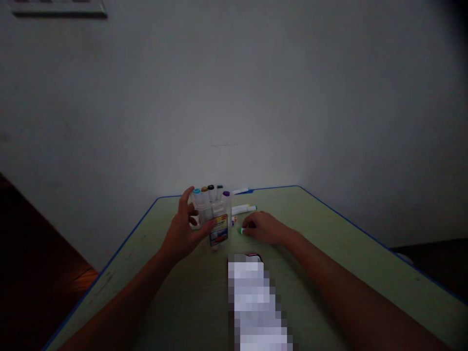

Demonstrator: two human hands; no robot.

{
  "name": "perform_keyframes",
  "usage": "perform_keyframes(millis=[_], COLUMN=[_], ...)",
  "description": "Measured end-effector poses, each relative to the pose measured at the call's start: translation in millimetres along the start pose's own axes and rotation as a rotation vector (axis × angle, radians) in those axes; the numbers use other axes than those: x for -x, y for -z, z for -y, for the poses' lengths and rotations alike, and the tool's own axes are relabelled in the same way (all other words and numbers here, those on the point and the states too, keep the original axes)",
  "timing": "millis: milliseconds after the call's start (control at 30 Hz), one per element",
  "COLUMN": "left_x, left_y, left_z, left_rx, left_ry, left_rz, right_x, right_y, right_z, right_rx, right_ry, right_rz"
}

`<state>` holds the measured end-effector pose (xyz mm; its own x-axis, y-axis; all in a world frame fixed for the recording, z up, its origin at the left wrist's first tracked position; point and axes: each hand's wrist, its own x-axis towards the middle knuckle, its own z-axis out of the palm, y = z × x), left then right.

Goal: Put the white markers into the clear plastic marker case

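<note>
My left hand (185,226) grips a clear plastic marker case (204,209) from its left side, thumb across the front beside a printed label (218,230). Several markers stand upright in the case, with light blue, brown, black, dark green and purple (226,194) ends showing. To the right of the case, my right hand (261,226) is closed around a marker with a green end (241,230), held low over the table; most of that marker is hidden by the fingers. Behind the hands lie white markers (244,209) with green and yellow ends.
The pale green table (321,253) has a blue edge and meets a grey wall (256,97). Near the back edge lie a white and blue item (243,191). A blurred-out oblong object (256,302) lies in front, between my forearms.
</note>
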<state>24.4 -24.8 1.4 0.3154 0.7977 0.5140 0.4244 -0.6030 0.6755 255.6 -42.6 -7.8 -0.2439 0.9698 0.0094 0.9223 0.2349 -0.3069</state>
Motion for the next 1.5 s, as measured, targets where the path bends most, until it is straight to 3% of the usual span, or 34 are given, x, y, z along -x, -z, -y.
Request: perform_keyframes(millis=[133,233,300,433,567,967,1500], left_x=[-0.4,0.3,0.6,0.3,-0.3,-1.4,-1.7], left_y=[0.6,0.7,0.2,-0.4,-0.1,-0.8,-0.9], left_z=[0.5,0.6,-0.1,-3.4,-4.3,-2.3,-2.8], left_rx=[-0.002,0.015,0.014,0.001,0.007,0.026,-0.007], left_ry=[-0.016,-0.009,0.001,0.031,0.03,0.03,0.04], left_rz=[0.005,0.003,0.001,0.012,0.005,0.019,0.011], right_x=[8.4,33.2,57.5,104.5,129.8,141.4,152.4], right_y=[21.2,32.0,26.6,-3.9,-21.7,-20.5,-18.5], right_z=[8.2,15.5,17.7,15.9,19.6,30.8,35.8], right_rx=[0.059,0.002,-0.121,-0.548,-0.898,-1.136,-1.172], right_ry=[-0.07,-0.121,-0.136,-0.214,-0.277,-0.324,-0.313], right_rz=[-0.095,-0.153,-0.127,-0.051,-0.07,-0.079,-0.037])
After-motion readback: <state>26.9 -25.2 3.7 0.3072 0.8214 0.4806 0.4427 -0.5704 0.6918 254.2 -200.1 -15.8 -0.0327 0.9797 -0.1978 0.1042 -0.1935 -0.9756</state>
